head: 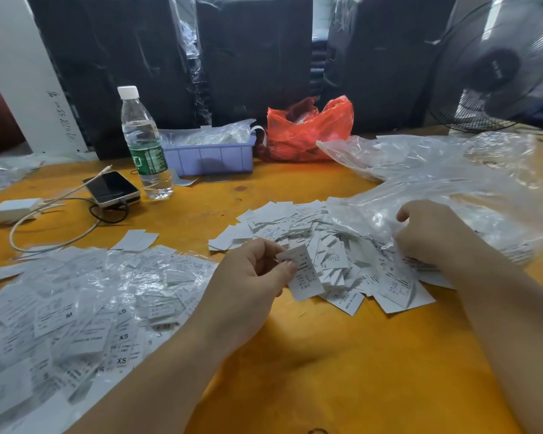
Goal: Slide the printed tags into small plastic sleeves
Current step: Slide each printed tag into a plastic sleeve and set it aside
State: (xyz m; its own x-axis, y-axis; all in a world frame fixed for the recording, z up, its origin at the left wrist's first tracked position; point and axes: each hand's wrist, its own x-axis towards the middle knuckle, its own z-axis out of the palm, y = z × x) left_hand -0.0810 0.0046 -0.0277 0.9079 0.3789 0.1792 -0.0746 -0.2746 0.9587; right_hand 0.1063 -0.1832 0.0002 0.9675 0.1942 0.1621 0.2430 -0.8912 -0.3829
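Our left hand (pixel 251 277) pinches a flat white printed paper tag (pixel 304 272); our right hand (pixel 430 233), fingers curled, grips crinkly clear plastic sleeves (pixel 386 236) just beside it.

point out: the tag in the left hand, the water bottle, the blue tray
tag in the left hand (pixel 306 277), head view, on its printed face below the thumb
water bottle (pixel 148 158), head view, on the green label
blue tray (pixel 209 158), head view, on the front wall
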